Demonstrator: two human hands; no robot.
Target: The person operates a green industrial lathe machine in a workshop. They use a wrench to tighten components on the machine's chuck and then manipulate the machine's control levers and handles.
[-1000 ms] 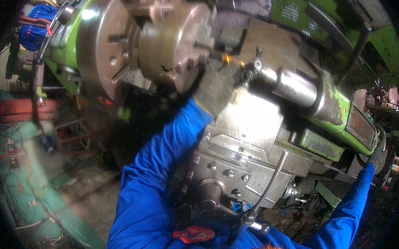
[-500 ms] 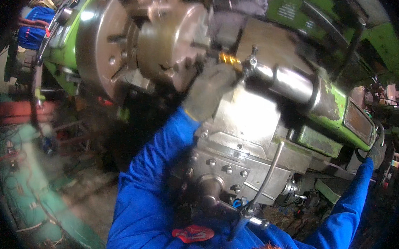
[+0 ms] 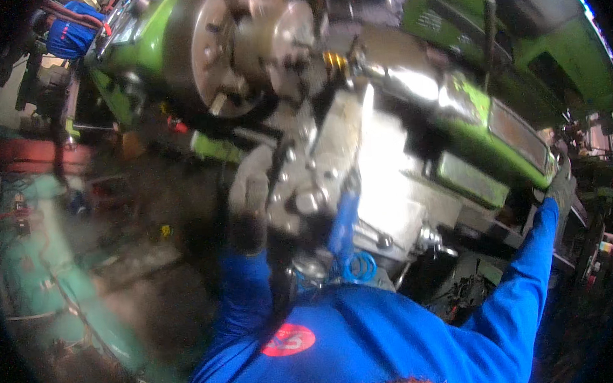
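Observation:
My gloved left hand (image 3: 251, 184) is smeared by motion at the left side of the lathe's metal carriage (image 3: 306, 184); its fingers cannot be made out. At the far right, my gloved right hand (image 3: 563, 184) is at the end of the green tailstock (image 3: 473, 111), closed on a handwheel that it mostly hides. A gold-coloured drill bit (image 3: 336, 60) sticks out of the shiny tailstock quill (image 3: 412, 83). Its tip points at the round chuck (image 3: 290, 41) on the left, which is blurred.
The large faceplate (image 3: 210, 50) and green headstock (image 3: 146, 43) stand behind the chuck at upper left. A lever with a blue sleeve (image 3: 343, 221) rises before my chest. A teal machine part (image 3: 81, 296) runs along the lower left. A blue bundle (image 3: 72, 30) sits at top left.
My left hand has moved from beside the drill bit down and toward me, to the carriage's left side. The right hand stays at the tailstock's end. The whole view has shifted.

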